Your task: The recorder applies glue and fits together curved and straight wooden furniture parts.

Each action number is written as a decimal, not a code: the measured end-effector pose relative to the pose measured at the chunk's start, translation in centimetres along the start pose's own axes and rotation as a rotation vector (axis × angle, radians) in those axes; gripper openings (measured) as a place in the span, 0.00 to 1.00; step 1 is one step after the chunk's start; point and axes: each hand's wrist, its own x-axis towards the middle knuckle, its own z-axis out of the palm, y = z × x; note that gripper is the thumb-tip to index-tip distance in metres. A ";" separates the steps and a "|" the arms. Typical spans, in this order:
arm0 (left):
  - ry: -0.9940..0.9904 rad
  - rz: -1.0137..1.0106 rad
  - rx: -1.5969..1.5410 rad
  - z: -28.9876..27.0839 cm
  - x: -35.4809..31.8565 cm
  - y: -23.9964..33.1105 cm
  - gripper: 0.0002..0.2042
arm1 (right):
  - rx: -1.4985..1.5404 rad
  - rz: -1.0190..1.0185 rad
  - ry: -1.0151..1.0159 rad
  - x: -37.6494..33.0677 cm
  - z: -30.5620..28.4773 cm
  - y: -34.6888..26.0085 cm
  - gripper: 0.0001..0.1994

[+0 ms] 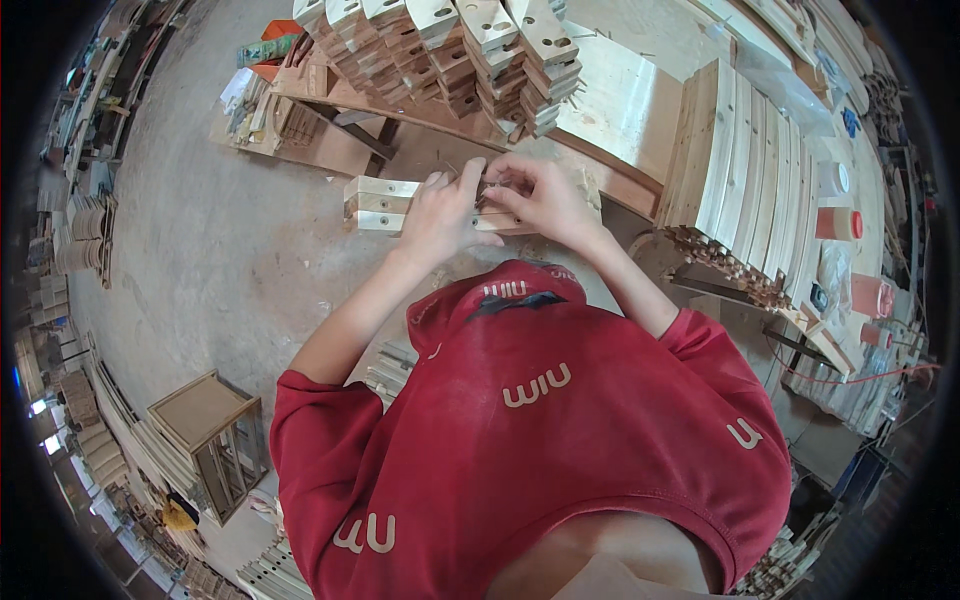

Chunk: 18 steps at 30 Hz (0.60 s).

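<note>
I am holding a short stack of pale wooden blocks [385, 205] lying with its long axis left to right; my left hand [440, 215] is closing over its middle, while my right hand [540, 195] is pinching its right end, fingers curled.

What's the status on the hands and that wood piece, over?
Left hand gripping pale wooden block. Right hand pinching at its right end, fingertips together. Stacked drilled blocks stand just beyond.

Both hands close together ahead of chest: left hand [438, 215] fingers curled, right hand [540, 200] fingers pinched, forearms converging.
</note>
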 end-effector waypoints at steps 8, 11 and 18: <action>0.028 -0.011 0.005 0.1 0.1 0.0 0.42 | -0.131 -0.164 -0.027 -0.1 -0.1 -0.7 0.09; 0.032 -0.002 -0.016 0.2 0.1 -0.1 0.43 | -0.132 -0.114 -0.085 -0.2 -0.1 -1.1 0.09; 0.043 -0.024 0.019 -0.1 -0.1 0.0 0.43 | -0.174 -0.172 0.028 -0.2 -1.7 -2.5 0.08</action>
